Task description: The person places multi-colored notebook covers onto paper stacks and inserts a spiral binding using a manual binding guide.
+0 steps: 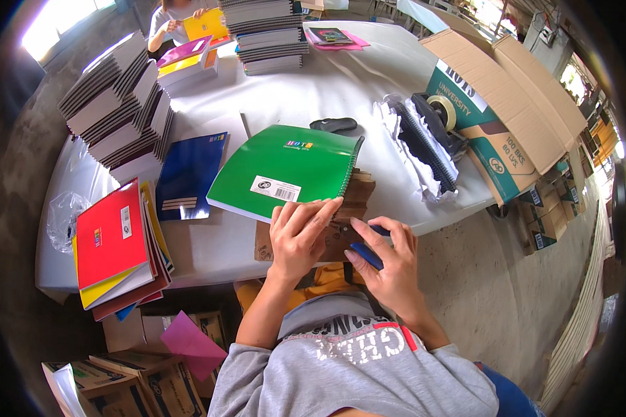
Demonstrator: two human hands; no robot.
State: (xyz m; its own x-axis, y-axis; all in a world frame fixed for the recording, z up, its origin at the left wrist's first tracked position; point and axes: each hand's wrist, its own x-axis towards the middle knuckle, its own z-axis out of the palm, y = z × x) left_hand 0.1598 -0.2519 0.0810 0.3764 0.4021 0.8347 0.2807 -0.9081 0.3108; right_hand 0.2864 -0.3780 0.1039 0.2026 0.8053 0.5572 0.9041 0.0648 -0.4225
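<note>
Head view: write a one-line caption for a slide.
Left hand rests on a green spiral notebook while the right hand grips a dark blue object at a white table.

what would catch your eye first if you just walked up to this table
The green notebook at the table's middle stands out first, its near edge under the left hand, while the right hand holds a small blue tool beside brown paper. To the left lie a red notebook on a mixed pile and a blue notebook. A big open carton sits at the right.
</note>
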